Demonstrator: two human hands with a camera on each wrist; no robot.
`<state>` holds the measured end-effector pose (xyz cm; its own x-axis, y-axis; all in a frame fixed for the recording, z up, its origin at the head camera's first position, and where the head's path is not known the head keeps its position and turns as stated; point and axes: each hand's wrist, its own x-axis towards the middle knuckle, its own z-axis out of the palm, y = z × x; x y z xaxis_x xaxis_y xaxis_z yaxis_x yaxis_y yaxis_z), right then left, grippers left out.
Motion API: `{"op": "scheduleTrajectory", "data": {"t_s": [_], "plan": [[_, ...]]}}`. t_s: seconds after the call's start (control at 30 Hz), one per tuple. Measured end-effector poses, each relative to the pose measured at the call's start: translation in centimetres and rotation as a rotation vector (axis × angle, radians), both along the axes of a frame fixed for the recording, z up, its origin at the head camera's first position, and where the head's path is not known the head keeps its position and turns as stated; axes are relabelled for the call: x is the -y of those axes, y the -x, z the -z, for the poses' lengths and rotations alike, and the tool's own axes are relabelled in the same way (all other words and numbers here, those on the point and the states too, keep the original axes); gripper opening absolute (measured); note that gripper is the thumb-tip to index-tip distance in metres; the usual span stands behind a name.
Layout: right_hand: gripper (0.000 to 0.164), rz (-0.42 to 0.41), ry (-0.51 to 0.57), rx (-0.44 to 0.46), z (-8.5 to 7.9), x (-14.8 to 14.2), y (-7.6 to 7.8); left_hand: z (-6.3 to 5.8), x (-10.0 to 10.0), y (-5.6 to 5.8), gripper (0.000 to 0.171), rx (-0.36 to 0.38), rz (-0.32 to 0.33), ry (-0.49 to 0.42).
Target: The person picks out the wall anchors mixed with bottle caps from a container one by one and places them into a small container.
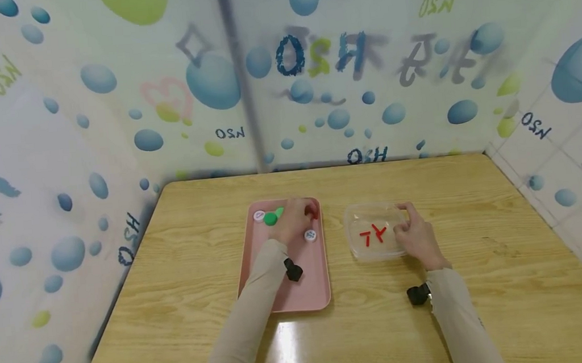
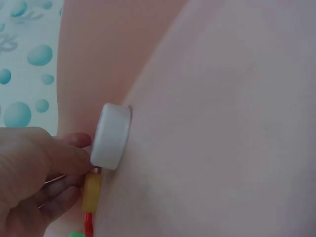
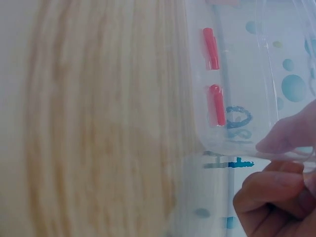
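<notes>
My left hand (image 1: 294, 221) reaches down into the far right part of a pink tray (image 1: 304, 286). In the left wrist view, its bent fingers are close to a white round disc (image 2: 112, 137), with a yellow piece (image 2: 92, 191) and a red stick (image 2: 89, 224) just below; whether they pinch anything is hidden. My right hand (image 1: 418, 237) grips the right rim of a clear plastic container (image 1: 362, 213), thumb and fingers on either side of the edge. Several red sticks (image 1: 379, 232) lie inside it.
Green round pieces (image 1: 270, 219) and a white disc with a marking (image 1: 259, 216) lie in the tray's far left corner. Another patterned white disc (image 1: 310, 235) is near the left hand. Tray and container stand on a wooden table (image 1: 184, 258), with patterned walls behind and beside it.
</notes>
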<state>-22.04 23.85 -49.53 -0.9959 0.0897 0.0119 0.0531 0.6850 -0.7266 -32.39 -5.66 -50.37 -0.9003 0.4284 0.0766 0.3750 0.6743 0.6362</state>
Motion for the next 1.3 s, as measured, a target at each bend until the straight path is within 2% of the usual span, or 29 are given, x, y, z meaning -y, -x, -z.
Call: {"op": "scheduleTrajectory", "data": {"t_s": [0.17, 0.3, 0.53, 0.67, 0.9, 1.17, 1.3], "plan": [[0.053, -0.009, -0.003, 0.005, 0.1, 0.2, 0.1, -0.1, 0.7, -0.3, 0.026, 0.047, -0.018, -0.021], [0.052, -0.012, -0.001, -0.004, 0.3, 0.4, 0.1, -0.4, 1.1, -0.5, 0.024, 0.032, -0.009, -0.029], [0.052, -0.011, -0.019, -0.015, 0.3, 0.4, -0.1, -2.0, 1.4, -1.3, 0.024, 0.037, -0.037, -0.022], [0.053, -0.006, -0.022, -0.011, 0.3, 0.2, -0.1, -2.9, 1.7, -1.6, 0.022, 0.056, -0.052, -0.056], [0.055, -0.013, -0.032, -0.012, 0.5, -0.1, -0.1, -3.4, 2.4, -1.7, 0.020, 0.011, -0.060, -0.056], [0.054, -0.012, -0.027, -0.010, 0.1, 0.0, -0.2, -4.2, 2.6, -1.9, 0.015, -0.046, -0.040, -0.072], [0.053, -0.017, -0.032, -0.019, -0.1, 0.1, -0.4, -4.6, 2.5, -2.1, 0.013, -0.047, -0.044, -0.086]]}}
